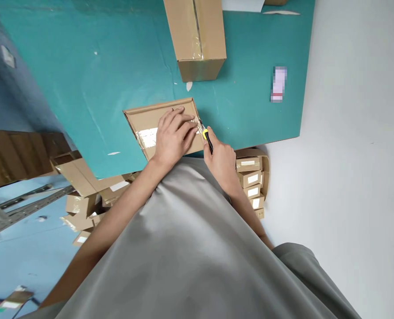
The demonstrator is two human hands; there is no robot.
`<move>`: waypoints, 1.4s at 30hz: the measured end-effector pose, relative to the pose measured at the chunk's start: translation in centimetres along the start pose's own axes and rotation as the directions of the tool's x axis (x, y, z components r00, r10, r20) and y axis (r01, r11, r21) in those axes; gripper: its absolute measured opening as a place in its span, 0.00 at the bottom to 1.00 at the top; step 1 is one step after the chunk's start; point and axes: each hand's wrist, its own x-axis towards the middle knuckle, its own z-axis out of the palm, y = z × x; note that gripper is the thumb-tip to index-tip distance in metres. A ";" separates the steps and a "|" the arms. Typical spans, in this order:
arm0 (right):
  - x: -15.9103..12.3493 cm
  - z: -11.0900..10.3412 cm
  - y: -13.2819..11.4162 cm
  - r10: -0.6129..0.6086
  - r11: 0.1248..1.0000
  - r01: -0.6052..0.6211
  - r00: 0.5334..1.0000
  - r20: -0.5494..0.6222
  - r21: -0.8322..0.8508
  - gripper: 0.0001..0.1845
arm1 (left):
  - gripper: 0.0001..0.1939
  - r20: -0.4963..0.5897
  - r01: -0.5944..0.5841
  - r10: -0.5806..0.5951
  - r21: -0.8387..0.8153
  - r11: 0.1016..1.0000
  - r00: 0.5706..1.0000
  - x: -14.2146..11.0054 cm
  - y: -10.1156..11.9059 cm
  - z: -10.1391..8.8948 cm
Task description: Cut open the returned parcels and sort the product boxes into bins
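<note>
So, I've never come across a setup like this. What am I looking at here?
There is no machine, just a person's two bare hands. The one picture comes from a camera worn on the head, looking forward and down, so grey clothing fills the bottom. On the green table lies a flat cardboard box. The left hand rests on top of it; the right hand holds a yellow-and-black tool, its tip by the box's taped edge. Farther back is a larger taped carton, and to the right a small pixelated item.
</note>
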 end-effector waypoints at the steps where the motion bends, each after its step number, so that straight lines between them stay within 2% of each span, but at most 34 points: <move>1: 0.0 -0.2 -0.3 0.010 1.000 -0.010 1.000 0.007 -0.005 0.39 | 0.16 0.002 -0.002 0.002 -0.013 1.000 1.000 0.0 -0.1 0.0; 5: 0.8 -1.2 -2.0 0.061 0.998 -0.061 0.998 0.028 -0.013 0.39 | 0.17 -0.006 -0.011 0.011 -0.032 0.999 1.000 -0.1 -0.3 0.2; 9: 1.5 -2.4 -3.6 0.088 0.996 -0.087 0.995 0.039 -0.024 0.34 | 0.18 -0.017 -0.016 0.015 -0.033 0.999 1.000 -0.1 -0.4 0.4; 16: -1.5 -2.4 -3.8 0.170 0.982 -0.158 0.978 0.120 -0.103 0.26 | 0.18 0.002 -0.006 0.006 -0.047 0.999 1.000 -0.2 -0.8 0.8; 20: -2.0 -2.2 -3.7 0.186 0.979 -0.172 0.974 0.132 -0.109 0.24 | 0.19 0.010 -0.012 0.012 -0.051 0.999 1.000 0.0 -0.8 1.0; 24: -2.8 -3.1 -3.2 0.136 0.988 -0.126 0.983 0.125 -0.088 0.26 | 0.21 -0.023 0.005 -0.005 -0.007 1.000 1.000 -0.6 -0.6 -0.4; 27: -3.3 -3.1 -1.0 0.104 0.995 -0.104 0.994 0.043 0.007 0.28 | 0.25 -0.141 0.100 -0.093 0.048 0.994 0.986 -2.5 -1.6 -2.8; 29: -2.1 -2.0 1.4 0.130 0.985 -0.121 0.989 -0.074 0.125 0.28 | 0.34 -0.225 0.188 -0.175 0.038 0.981 0.958 -4.3 -3.1 -4.6; 31: 0.8 0.3 4.1 0.138 0.955 -0.096 0.981 -0.134 0.281 0.28 | 0.42 -0.290 0.272 -0.256 0.014 0.962 0.922 -6.2 -5.0 -6.3; 33: 5.0 3.3 6.1 0.130 0.884 -0.071 0.987 -0.098 0.462 0.28 | 0.45 -0.352 0.355 -0.328 0.014 0.935 0.877 -7.9 -7.0 -7.6; 35: 9.4 6.5 6.8 0.133 0.792 -0.072 0.990 -0.056 0.606 0.29 | 0.47 -0.419 0.439 -0.394 0.012 0.898 0.818 -9.7 -8.9 -8.6; 38: 14.0 10.0 5.0 0.095 0.713 -0.059 0.995 -0.013 0.698 0.26 | 0.48 -0.481 0.564 -0.518 -0.058 0.824 0.707 -12.3 -11.2 -9.4; 40: 15.2 11.2 2.7 0.035 0.677 -0.046 0.999 0.030 0.735 0.22 | 0.45 -0.491 0.647 -0.613 -0.124 0.752 0.619 -14.0 -12.3 -9.4; 42: 15.1 11.5 0.7 -0.038 0.657 -0.009 0.998 0.046 0.754 0.19 | 0.43 -0.497 0.709 -0.679 -0.165 0.685 0.540 -15.3 -13.0 -9.1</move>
